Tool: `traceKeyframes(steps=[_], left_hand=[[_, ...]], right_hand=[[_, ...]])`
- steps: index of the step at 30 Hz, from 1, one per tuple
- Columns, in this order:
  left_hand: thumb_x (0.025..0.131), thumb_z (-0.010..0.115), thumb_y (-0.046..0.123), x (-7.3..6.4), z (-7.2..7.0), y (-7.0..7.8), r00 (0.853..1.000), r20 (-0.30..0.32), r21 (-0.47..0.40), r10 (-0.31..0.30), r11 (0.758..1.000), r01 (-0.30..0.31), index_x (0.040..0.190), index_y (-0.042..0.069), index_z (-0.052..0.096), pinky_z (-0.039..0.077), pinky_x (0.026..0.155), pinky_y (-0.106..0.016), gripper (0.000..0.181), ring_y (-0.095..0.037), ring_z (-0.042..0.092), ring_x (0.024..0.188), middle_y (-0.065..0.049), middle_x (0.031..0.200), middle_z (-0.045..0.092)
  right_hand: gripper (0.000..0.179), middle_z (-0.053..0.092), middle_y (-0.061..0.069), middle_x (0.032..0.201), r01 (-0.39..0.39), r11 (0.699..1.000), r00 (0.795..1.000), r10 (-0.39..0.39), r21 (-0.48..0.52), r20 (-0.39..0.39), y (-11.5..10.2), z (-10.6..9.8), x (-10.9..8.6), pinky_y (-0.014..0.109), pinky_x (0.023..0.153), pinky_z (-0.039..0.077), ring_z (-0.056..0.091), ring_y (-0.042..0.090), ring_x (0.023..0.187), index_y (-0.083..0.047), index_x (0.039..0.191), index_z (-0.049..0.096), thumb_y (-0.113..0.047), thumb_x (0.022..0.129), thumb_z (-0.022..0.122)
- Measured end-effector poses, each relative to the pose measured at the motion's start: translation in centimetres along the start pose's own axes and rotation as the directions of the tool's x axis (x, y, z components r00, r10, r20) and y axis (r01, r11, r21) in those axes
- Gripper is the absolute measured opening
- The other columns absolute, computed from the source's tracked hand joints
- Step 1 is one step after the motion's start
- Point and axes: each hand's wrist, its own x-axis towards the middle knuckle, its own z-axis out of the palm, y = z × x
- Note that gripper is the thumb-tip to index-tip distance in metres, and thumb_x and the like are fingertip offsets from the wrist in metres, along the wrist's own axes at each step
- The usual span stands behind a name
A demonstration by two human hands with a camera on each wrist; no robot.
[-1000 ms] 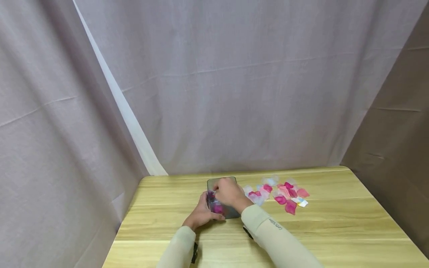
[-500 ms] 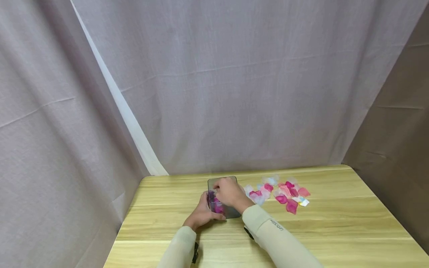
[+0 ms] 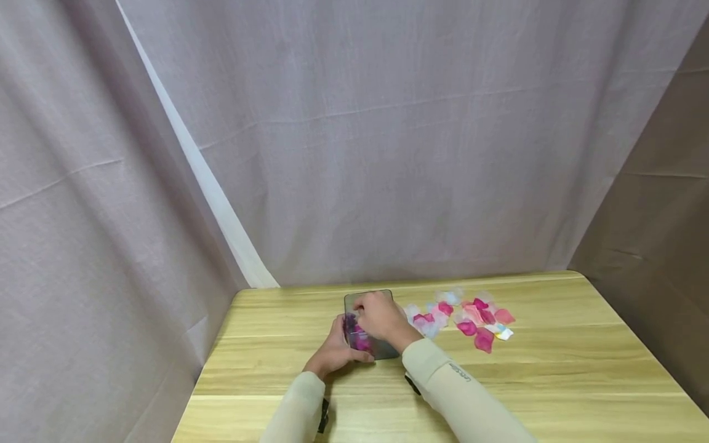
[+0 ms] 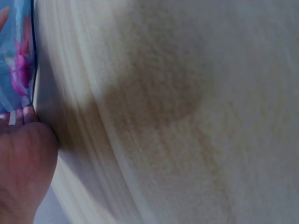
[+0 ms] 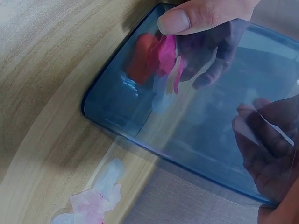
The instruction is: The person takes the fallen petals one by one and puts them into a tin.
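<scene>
A see-through bluish-grey plastic box (image 3: 386, 351) stands on the wooden table, with pink and purple petals (image 3: 362, 340) showing through its wall. My left hand (image 3: 335, 351) grips the box's left side, its thumb along the near bottom edge. In the right wrist view, the left thumb (image 5: 196, 18) lies over the plastic beside a red and a magenta petal (image 5: 164, 53). My right hand (image 3: 381, 317) is at the box with bent fingers. The right wrist view shows these fingers (image 5: 261, 149) tinted through the plastic; I cannot tell whether they hold a petal.
Loose petals (image 3: 484, 339) in pink, magenta and white lie spread to the right of the box. A small white piece with yellow and blue (image 3: 503, 333) is among them. Grey curtains (image 3: 421, 154) hang behind the table (image 3: 554, 369) and at its sides.
Both hands stay at the box in nearly the same place. The petals behind the plastic show a little more magenta, and the head view has shifted slightly.
</scene>
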Motion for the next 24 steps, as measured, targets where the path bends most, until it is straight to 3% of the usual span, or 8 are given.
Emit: traceKeyframes(steps=[8, 13, 18, 21, 24], left_hand=[[0.07, 0.098, 0.015, -0.1, 0.1, 0.1, 1.0, -0.009, 0.007, -0.008, 1.0, 0.008, 0.159, 0.013, 0.028, 0.033, 0.129, -0.06, 0.114, -0.034, 0.048, 0.144, -0.016, 0.159, 0.041], [0.07, 0.099, 0.015, 0.1, 0.0, 0.2, 1.0, -0.019, 0.026, -0.003, 1.0, 0.004, 0.158, 0.012, 0.027, 0.036, 0.127, -0.057, 0.113, -0.032, 0.051, 0.141, -0.016, 0.157, 0.044], [0.07, 0.099, 0.016, 0.1, 0.1, 0.1, 1.0, -0.021, 0.029, -0.019, 0.999, 0.02, 0.159, 0.013, 0.027, 0.037, 0.127, -0.056, 0.115, -0.031, 0.052, 0.139, -0.015, 0.155, 0.045], [0.07, 0.099, 0.016, 0.1, 0.1, 0.1, 1.0, -0.021, 0.026, -0.02, 0.999, 0.02, 0.16, 0.012, 0.027, 0.037, 0.127, -0.058, 0.115, -0.032, 0.052, 0.139, -0.016, 0.154, 0.046], [0.07, 0.099, 0.016, 0.0, 0.2, 0.0, 1.0, -0.018, 0.018, -0.013, 1.0, 0.013, 0.159, 0.011, 0.027, 0.035, 0.127, -0.06, 0.114, -0.035, 0.051, 0.141, -0.017, 0.154, 0.046]], right_hand=[[0.026, 0.082, 0.005, 0.113, 0.041, 0.995, 0.997, -0.034, 0.096, -0.069, 0.1, 0.1, -0.1, 0.045, 0.094, 0.065, 0.077, 0.027, 0.107, -0.013, 0.11, 0.083, -0.005, 0.099, 0.061], [0.026, 0.082, 0.005, 0.116, 0.06, 0.993, 0.995, -0.051, 0.098, -0.09, 0.1, -0.1, 0.0, 0.043, 0.095, 0.065, 0.077, 0.024, 0.107, -0.013, 0.111, 0.083, -0.007, 0.1, 0.06], [0.025, 0.081, 0.005, 0.12, 0.058, 0.976, 0.992, -0.032, 0.211, -0.123, 0.2, -0.6, -0.3, 0.045, 0.096, 0.064, 0.076, 0.025, 0.11, -0.013, 0.115, 0.082, -0.01, 0.102, 0.06], [0.024, 0.078, 0.006, 0.125, 0.075, 0.959, 0.985, -0.028, 0.272, -0.173, 0.3, -1.3, -1.2, 0.048, 0.097, 0.063, 0.073, 0.029, 0.116, -0.013, 0.121, 0.08, -0.012, 0.104, 0.062], [0.027, 0.074, 0.007, 0.131, 0.095, 0.957, 0.972, -0.029, 0.276, -0.233, 0.3, -1.9, -3.4, 0.051, 0.099, 0.061, 0.069, 0.032, 0.122, -0.013, 0.128, 0.076, -0.015, 0.103, 0.065]])
